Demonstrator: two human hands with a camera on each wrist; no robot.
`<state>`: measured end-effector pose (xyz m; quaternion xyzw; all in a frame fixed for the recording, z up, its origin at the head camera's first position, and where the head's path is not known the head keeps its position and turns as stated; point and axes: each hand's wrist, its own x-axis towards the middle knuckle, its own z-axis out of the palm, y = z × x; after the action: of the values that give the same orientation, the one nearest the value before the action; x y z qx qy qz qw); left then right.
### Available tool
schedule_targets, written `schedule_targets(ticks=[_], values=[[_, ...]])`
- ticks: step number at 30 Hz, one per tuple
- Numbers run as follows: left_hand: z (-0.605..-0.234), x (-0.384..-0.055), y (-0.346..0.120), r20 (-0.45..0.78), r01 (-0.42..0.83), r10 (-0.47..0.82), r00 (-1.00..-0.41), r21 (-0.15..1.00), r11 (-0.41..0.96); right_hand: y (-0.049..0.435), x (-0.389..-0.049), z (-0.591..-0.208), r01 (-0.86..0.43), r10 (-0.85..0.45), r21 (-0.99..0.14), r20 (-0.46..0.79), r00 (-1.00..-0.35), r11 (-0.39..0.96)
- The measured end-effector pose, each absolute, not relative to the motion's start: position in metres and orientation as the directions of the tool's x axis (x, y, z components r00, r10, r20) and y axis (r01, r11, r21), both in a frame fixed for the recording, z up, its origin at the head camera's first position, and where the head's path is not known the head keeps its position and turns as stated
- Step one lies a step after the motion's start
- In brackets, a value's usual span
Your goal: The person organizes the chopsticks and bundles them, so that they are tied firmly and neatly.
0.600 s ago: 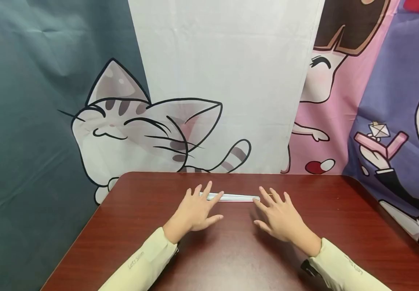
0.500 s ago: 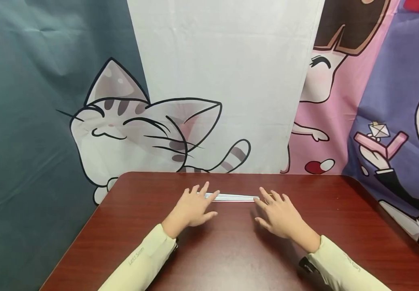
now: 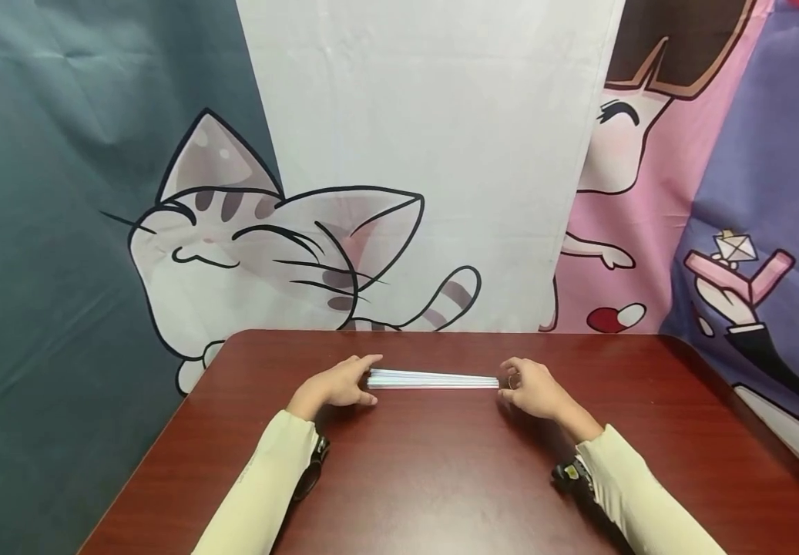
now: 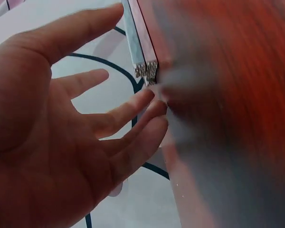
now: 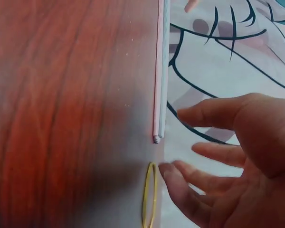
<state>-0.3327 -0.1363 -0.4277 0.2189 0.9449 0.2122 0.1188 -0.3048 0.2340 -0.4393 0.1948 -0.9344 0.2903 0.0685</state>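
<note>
A bundle of long thin strips, pale blue, white and pink, lies crosswise on the table in the head view. Off its left end is my left hand, thumb and fingers parted and slightly bent. The left wrist view shows the strips' rough cut ends close by the fingertips, with nothing in the palm. My right hand is at the opposite end, its fingers loosely curved. In the right wrist view, a gap separates its fingers from the strip ends, and a yellow rubber band lies beside the thumb.
The dark red wooden table has its far edge just behind the strips. A cartoon-printed cloth hangs behind it. Both sleeved wrists carry black devices, one at the left wrist and one at the right wrist.
My hands were spread over the strips' ends. The left has shifted left and the right slightly right, fingers now bent, so both ends of the bundle show.
</note>
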Motion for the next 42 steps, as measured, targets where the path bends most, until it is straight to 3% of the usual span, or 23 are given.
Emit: schedule_targets(ticks=[4,17,23,30,38,42], values=[[-0.429,-0.335,-0.135,-0.129,0.374,0.480,-0.867,0.466,0.802,0.234,-0.312,-0.444,-0.401,-0.340,-0.536,0.214,-0.916,0.743],[-0.436,-0.346,-0.132,-0.102,0.427,0.488,-0.867,0.353,0.832,0.237,-0.328,-0.460,-0.373,-0.359,-0.617,0.153,-0.921,0.694],[-0.440,-0.348,-0.130,-0.114,0.427,0.487,-0.866,0.340,0.838,0.241,-0.332,-0.463,-0.432,-0.429,-0.576,0.151,-0.891,0.694],[-0.449,-0.350,-0.135,-0.108,0.434,0.513,-0.852,0.403,0.806,0.240,-0.332,-0.462,-0.493,-0.518,-0.521,0.111,-0.848,0.696],[-0.446,-0.348,-0.131,-0.151,0.477,0.571,-0.807,0.404,0.781,0.238,-0.327,-0.462,-0.547,-0.547,-0.368,0.116,-0.829,0.752],[-0.447,-0.345,-0.134,-0.170,0.506,0.607,-0.777,0.405,0.761,0.238,-0.325,-0.463,-0.542,-0.545,-0.364,0.105,-0.832,0.758]])
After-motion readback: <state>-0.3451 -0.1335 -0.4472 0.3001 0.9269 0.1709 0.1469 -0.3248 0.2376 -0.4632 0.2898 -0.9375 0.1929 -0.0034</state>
